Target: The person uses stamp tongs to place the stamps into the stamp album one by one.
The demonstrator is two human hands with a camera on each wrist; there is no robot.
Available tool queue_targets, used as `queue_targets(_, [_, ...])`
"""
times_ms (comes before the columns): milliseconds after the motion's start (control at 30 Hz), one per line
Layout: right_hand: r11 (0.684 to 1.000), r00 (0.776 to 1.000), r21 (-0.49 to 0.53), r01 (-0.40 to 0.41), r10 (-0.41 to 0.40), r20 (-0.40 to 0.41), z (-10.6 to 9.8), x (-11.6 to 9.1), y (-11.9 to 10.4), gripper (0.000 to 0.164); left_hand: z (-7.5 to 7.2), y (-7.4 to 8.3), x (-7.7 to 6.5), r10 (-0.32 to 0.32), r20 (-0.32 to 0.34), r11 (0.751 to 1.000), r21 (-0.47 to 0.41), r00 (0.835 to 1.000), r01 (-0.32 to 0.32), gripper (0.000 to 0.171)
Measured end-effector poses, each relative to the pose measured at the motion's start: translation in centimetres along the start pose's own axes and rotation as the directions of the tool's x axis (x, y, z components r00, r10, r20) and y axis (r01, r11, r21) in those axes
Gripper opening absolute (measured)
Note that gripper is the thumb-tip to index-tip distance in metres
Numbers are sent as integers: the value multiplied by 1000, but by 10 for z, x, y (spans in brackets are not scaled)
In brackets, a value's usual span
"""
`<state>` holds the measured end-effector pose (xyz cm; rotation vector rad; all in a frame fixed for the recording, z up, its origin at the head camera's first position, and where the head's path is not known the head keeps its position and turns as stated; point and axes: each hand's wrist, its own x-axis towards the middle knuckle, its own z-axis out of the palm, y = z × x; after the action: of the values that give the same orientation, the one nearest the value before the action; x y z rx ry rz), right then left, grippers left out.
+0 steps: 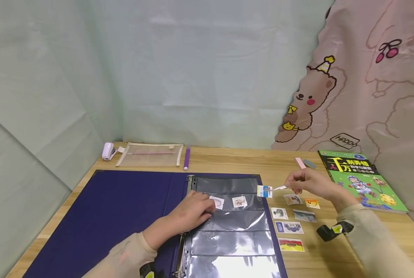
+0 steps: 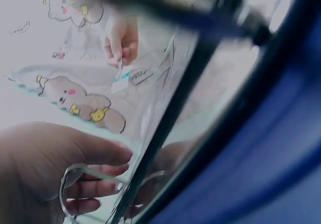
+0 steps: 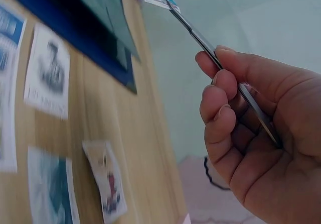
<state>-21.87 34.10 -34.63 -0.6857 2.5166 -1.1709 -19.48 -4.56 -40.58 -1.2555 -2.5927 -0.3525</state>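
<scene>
My right hand (image 1: 307, 184) pinches metal tweezers (image 3: 200, 40) between thumb and fingers. Their tips hold a blue, white and yellow stamp (image 1: 264, 191) at the right edge of an open stamp album. The album's black page (image 1: 227, 241) has clear strip pockets, and two stamps sit in the second row: one pinkish (image 1: 217, 202), one brownish (image 1: 239, 201). With loosely bent fingers, my left hand (image 1: 192, 211) rests on the page's left side beside the binder rings, next to the pinkish stamp. In the left wrist view a metal ring (image 2: 70, 176) crosses in front of its fingers.
Several loose stamps (image 1: 290, 227) lie right of the album. Farther right is a green book (image 1: 367, 183), with small pink and grey strips (image 1: 300, 163) near it. Behind the album are a mesh pouch (image 1: 151, 156), a purple pen (image 1: 187, 158) and a white stapler (image 1: 108, 151).
</scene>
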Motion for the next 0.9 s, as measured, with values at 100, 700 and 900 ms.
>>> queue_targets(100, [1000,1000,6,4,-4,-5,5,6,-5,25,-2,-6,0,4,33,1000,-24,999,-3,13])
queue_targets(700, [999,1000,36,-6,7,-16,39,40,-30,25,-8,-21,-4,-18,144,978,-201,989,47,11])
queue_targets(900, [997,999,76,33,-34,1,57,52,-37,20,-7,-22,-3,-9,127,967,-251,992,41,10])
